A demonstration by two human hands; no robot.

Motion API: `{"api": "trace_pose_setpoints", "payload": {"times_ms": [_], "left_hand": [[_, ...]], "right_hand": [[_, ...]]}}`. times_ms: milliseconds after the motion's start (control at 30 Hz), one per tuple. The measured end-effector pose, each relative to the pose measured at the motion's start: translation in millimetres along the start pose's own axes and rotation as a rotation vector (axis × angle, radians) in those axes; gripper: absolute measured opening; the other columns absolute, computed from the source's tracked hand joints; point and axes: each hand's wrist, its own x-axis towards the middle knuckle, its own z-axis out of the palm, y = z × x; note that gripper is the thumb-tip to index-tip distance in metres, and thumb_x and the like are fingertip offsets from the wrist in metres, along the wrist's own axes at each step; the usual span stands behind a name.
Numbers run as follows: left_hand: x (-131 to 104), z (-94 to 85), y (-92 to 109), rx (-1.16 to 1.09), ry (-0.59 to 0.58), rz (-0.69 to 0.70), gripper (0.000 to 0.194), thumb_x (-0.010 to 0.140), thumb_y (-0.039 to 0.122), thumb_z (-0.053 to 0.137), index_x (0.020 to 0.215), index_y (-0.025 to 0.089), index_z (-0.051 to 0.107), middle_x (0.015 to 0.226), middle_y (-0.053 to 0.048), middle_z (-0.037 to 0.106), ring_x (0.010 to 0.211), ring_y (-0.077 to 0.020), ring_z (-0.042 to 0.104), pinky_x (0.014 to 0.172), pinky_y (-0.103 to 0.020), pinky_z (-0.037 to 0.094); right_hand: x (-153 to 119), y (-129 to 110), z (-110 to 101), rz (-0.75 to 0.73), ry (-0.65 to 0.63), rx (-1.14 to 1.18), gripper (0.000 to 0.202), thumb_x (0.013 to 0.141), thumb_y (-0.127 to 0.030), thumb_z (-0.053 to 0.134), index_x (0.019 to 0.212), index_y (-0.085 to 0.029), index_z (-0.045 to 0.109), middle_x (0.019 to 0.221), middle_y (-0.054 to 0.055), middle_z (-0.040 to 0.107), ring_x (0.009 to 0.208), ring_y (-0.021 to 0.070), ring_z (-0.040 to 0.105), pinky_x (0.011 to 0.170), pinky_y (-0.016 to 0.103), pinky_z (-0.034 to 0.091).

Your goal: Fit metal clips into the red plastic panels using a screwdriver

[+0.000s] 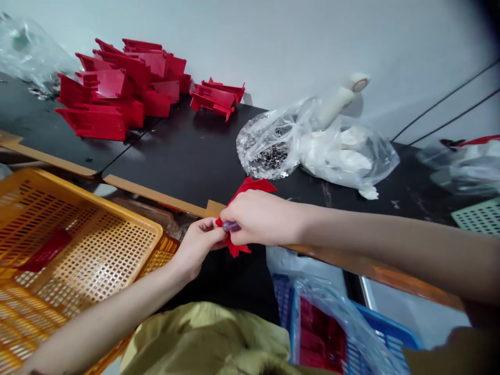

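Observation:
A red plastic part [258, 184] is held in front of me at the table's front edge. My left hand [200, 242] pinches its left side between thumb and fingers. My right hand [261, 216] is closed over the part, its fist wrapped round a short purple tool handle [231, 226] whose end shows beside the thumb. The working end of that tool is hidden by my fingers, and I cannot tell whether it touches the part.
Stacked red parts [105, 86] and a smaller group [216, 96] lie on the black table [175, 161]. A bag of small metal pieces [269, 151] sits beside a bag of white items [351, 156]. An orange basket [128, 224] stands left; a blue basket [390, 323] holds red parts below right.

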Motion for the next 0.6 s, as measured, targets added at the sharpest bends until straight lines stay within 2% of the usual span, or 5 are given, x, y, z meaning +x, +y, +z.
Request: {"api": "trace_pose_setpoints", "payload": {"times_ms": [167,267,333,500,600], "left_hand": [[8.6,-7.3,-4.0,-0.079,-0.017,-0.091,0.023,0.054,0.028,0.083,0.066,0.014,0.069,0.064,-0.002,0.068,0.063,-0.0146,0.064,0.066,-0.028,0.055],[12.0,-7.9,-6.4,-0.147,0.032,-0.111,0.018,0.058,0.026,0.08,0.069,0.016,0.071,0.069,0.0,0.071,0.065,-0.0117,0.064,0.067,-0.024,0.054],[12.6,-7.3,-10.3,-0.193,0.069,-0.125,0.018,0.059,0.027,0.078,0.072,0.017,0.073,0.074,0.0,0.073,0.068,-0.011,0.065,0.069,-0.022,0.055],[14.5,-3.7,-26.6,-0.316,0.161,-0.124,0.016,0.059,0.024,0.077,0.073,0.016,0.075,0.075,-0.002,0.075,0.068,-0.0114,0.067,0.07,-0.021,0.055],[17.0,-1.1,-34.3,-0.346,0.195,-0.103,0.013,0.06,0.023,0.077,0.071,0.018,0.075,0.073,0.0,0.075,0.068,-0.011,0.067,0.07,-0.02,0.054]], "right_hand": [[21.2,0.9,-0.5,-0.006,-0.068,-0.074,0.014,0.076,-0.021,0.06,0.076,-0.016,0.073,0.071,0.009,0.07,0.063,0.0199,0.06,0.052,0.028,0.025],[24.8,14.2,-6.0,-0.019,0.004,0.022,0.011,0.078,-0.022,0.062,0.075,-0.017,0.072,0.07,0.006,0.069,0.063,0.0179,0.06,0.054,0.028,0.029],[20.4,28.8,-8.4,0.003,0.22,0.269,0.016,0.084,-0.026,0.059,0.076,-0.018,0.07,0.071,0.003,0.067,0.065,0.0153,0.059,0.058,0.027,0.035],[-0.1,65.5,14.5,0.136,1.159,0.897,0.035,0.092,-0.036,0.047,0.067,-0.022,0.067,0.083,0.005,0.062,0.089,0.0193,0.06,0.076,0.032,0.046],[-6.1,74.1,50.2,0.175,1.244,1.129,0.048,0.093,-0.053,0.043,0.062,-0.025,0.066,0.065,0.005,0.053,0.063,0.0163,0.054,0.056,0.031,0.042]]}}
